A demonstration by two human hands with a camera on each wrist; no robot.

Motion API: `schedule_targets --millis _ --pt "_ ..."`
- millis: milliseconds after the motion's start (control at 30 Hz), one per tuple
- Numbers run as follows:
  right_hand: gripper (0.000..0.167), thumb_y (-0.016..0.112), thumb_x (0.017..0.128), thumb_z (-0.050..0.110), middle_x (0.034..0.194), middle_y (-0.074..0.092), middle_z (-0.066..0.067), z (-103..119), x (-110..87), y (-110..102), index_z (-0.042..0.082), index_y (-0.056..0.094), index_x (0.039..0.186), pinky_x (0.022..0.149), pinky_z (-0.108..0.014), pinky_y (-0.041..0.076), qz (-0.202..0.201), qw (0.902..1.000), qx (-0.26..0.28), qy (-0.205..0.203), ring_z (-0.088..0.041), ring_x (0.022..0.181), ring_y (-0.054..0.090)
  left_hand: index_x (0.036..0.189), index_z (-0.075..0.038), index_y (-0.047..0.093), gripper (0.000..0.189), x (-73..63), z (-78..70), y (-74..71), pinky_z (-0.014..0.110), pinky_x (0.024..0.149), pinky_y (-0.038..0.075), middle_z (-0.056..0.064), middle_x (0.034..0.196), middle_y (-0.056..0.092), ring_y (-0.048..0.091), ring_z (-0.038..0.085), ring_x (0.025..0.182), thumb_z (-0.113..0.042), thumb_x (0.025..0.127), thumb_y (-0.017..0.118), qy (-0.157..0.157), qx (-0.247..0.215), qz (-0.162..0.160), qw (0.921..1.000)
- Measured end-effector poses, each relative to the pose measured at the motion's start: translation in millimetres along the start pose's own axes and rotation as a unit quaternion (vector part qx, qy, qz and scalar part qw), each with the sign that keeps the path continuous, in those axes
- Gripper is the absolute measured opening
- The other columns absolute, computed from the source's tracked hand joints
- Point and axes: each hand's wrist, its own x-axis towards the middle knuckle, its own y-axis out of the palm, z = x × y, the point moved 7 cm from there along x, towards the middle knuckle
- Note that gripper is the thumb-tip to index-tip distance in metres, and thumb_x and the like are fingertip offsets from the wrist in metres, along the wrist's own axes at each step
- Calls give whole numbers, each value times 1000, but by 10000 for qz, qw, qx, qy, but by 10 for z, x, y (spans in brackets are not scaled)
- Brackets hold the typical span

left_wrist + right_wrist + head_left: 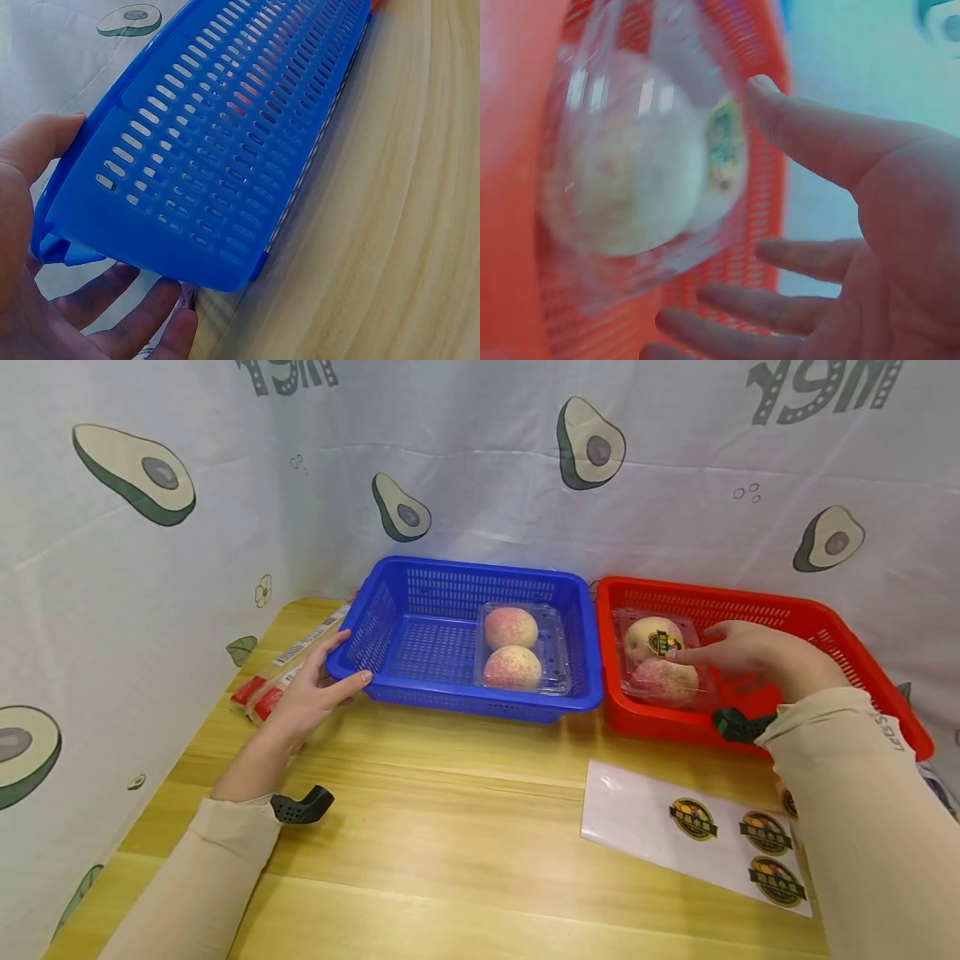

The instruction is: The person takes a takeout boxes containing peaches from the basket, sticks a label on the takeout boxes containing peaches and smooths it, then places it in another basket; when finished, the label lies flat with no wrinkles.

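Observation:
My left hand (309, 697) holds the front left corner of a blue plastic basket (465, 692). In the left wrist view its thumb lies on the rim and the other fingers curve below the corner. Inside the blue basket sits a clear plastic box (556, 647) with two peaches (512, 628). My right hand (750, 656) reaches into a red basket (862, 727), its fingers spread and empty. Beside it is another clear box (622, 281) with two peaches (630, 165), which bears a round dark sticker (664, 643).
A white sheet (630, 797) with several round stickers lies on the wooden table (420, 843), in front of the red basket. Packets with red ends (262, 697) lie left of the blue basket. A curtain with avocado prints (480, 460) hangs behind and to the left.

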Motion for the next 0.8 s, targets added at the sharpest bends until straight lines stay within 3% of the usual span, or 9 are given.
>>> schedule_targets --millis 167,367,500,600,800 --pt "108 60 88 70 140 29 -42 51 -187 -15 -11 25 150 88 -61 51 -677 9968 -103 -417 -58 116 45 162 -30 15 84 -15 -8 7 56 107 40 17 162 23 40 38 136 -34 97 68 36 -10 -20 10000" --pt "84 61 93 61 140 43 -35 28 -413 192 1 42 148 90 -61 48 -1267 9875 278 -897 -52 120 42 162 -30 14 84 -19 -17 16 56 107 40 17 162 24 40 38 136 -31 98 68 79 -20 -31 10000" --pt "68 65 95 51 135 55 -27 48 -537 364 6 52 144 81 -40 55 -1615 9762 544 -1344 -44 117 51 162 -30 14 83 -17 -1 15 56 107 40 18 162 24 40 38 136 -31 98 67 142 -69 -33 9999" --pt "58 69 94 45 126 63 -23 61 -580 469 7 60 137 74 -28 52 -1792 9673 629 -1682 -40 110 58 162 -31 15 82 -25 3 21 56 108 38 18 162 22 39 39 137 -29 99 67 195 -167 -50 9997" --pt "48 77 91 36 117 68 -13 84 -563 599 10 69 129 72 -26 54 -1653 9589 494 -2252 -32 101 61 162 -30 17 81 -20 4 30 55 108 39 18 162 20 37 39 138 -28 99 67 229 -225 -117 9994"
